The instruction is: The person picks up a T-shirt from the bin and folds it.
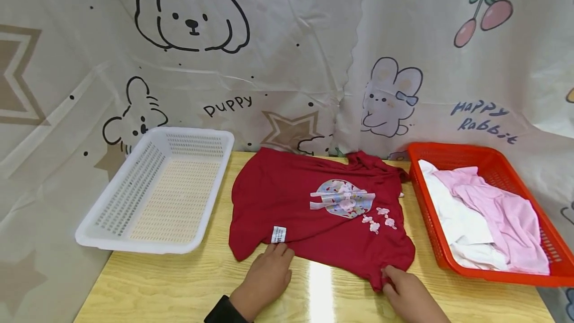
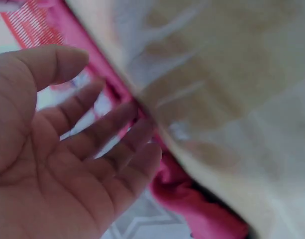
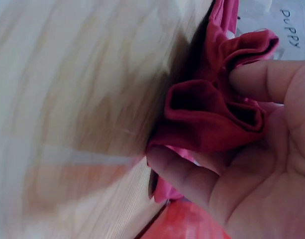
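Note:
A dark red shirt (image 1: 287, 193) with a round patterned patch and pink flower shapes lies spread on the table, its collar toward the far right. My left hand (image 1: 268, 272) touches its near edge just below a white label (image 1: 278, 234). In the left wrist view the fingers (image 2: 117, 169) of that hand are loosely extended, tips at the red cloth. At the shirt's near right corner, my right hand (image 1: 410, 290) pinches a bunched piece of fabric. The right wrist view shows this fold of red cloth (image 3: 212, 114) between thumb and fingers.
On the left stands a white plastic basket (image 1: 208, 223) with nothing in it. A red basket (image 1: 428, 223) on the right holds a white garment (image 1: 448, 208) and a pink garment (image 1: 502, 208). Behind the wooden table (image 1: 179, 283) hangs a printed curtain (image 1: 287, 64).

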A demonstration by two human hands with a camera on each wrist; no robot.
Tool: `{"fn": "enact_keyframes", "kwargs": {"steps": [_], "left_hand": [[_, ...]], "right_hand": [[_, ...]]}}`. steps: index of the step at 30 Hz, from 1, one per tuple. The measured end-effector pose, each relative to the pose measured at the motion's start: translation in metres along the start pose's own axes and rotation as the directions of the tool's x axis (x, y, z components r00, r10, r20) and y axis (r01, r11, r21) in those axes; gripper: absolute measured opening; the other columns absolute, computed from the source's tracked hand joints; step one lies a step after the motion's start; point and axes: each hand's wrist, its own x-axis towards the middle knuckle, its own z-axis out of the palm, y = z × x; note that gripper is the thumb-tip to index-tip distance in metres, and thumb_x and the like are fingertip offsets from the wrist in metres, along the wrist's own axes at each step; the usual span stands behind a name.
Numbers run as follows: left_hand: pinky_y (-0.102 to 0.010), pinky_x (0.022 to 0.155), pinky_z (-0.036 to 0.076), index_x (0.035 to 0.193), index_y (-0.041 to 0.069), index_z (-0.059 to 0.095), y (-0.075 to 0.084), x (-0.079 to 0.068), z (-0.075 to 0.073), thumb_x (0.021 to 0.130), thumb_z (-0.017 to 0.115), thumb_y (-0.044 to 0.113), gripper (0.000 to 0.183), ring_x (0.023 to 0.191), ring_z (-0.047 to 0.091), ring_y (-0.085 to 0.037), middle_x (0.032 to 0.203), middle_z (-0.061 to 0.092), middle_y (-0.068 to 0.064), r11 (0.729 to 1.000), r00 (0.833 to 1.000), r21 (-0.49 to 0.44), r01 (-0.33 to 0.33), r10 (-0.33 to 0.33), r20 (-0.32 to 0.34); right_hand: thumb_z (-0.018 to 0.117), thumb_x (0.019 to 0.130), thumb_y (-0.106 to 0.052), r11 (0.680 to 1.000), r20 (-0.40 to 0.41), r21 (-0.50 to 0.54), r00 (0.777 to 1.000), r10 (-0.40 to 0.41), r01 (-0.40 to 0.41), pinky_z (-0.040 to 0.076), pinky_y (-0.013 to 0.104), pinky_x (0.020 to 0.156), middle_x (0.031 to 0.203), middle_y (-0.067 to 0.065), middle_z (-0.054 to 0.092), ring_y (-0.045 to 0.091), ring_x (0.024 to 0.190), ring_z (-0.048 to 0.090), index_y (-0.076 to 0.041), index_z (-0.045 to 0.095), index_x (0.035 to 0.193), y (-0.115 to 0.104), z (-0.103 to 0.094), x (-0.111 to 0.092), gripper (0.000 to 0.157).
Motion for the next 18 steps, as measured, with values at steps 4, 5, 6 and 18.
{"fn": "enact_keyframes", "kwargs": {"steps": [4, 5, 6, 18], "left_hand": [[-0.030, 0.054, 0.044, 0.095, 0.009, 0.063, 0.002, -0.001, 0.004, 0.080, 0.064, 0.011, 0.015, 0.084, 0.048, -0.023, 0.090, 0.054, -0.007, 0.994, 0.999, 0.102, 0.046, -0.043, -0.028], [-0.030, 0.053, 0.042, 0.091, 0.009, 0.064, 0.001, -0.001, 0.004, 0.080, 0.064, 0.009, 0.011, 0.082, 0.047, -0.023, 0.088, 0.053, -0.007, 0.992, 0.998, 0.119, 0.051, -0.048, -0.026], [-0.030, 0.052, 0.041, 0.087, 0.009, 0.064, 0.001, -0.002, 0.003, 0.080, 0.062, 0.007, 0.007, 0.080, 0.045, -0.023, 0.086, 0.052, -0.008, 0.990, 0.999, 0.131, 0.051, -0.049, -0.024], [-0.030, 0.054, 0.041, 0.081, 0.011, 0.064, 0.003, -0.020, 0.000, 0.076, 0.066, 0.003, 0.010, 0.074, 0.047, -0.019, 0.079, 0.060, -0.004, 0.997, 1.000, 0.065, 0.028, -0.028, -0.005]], "right_hand": [[0.062, 0.078, -0.005, 0.998, 0.020, -0.031, 0.998, 0.060, -0.059, 0.035, 0.026, 0.055, 0.057, -0.005, 0.037, 0.008, 0.054, 0.037, -0.018, 0.049, 0.074, 0.001, 0.001, -0.005, 0.019], [0.062, 0.078, -0.006, 0.996, 0.021, -0.042, 0.997, 0.076, -0.075, 0.035, 0.027, 0.056, 0.057, -0.005, 0.037, 0.009, 0.055, 0.038, -0.018, 0.049, 0.073, 0.001, 0.001, -0.007, 0.018], [0.063, 0.078, -0.007, 0.995, 0.023, -0.048, 0.996, 0.091, -0.090, 0.035, 0.028, 0.057, 0.058, -0.004, 0.038, 0.010, 0.055, 0.038, -0.018, 0.049, 0.074, 0.002, 0.002, -0.008, 0.018], [0.065, 0.076, -0.008, 0.994, -0.048, -0.085, 0.997, 0.068, -0.072, 0.047, 0.037, 0.066, 0.075, 0.000, 0.060, 0.013, 0.065, 0.047, -0.010, 0.064, 0.091, 0.005, 0.003, -0.015, 0.015]]}}
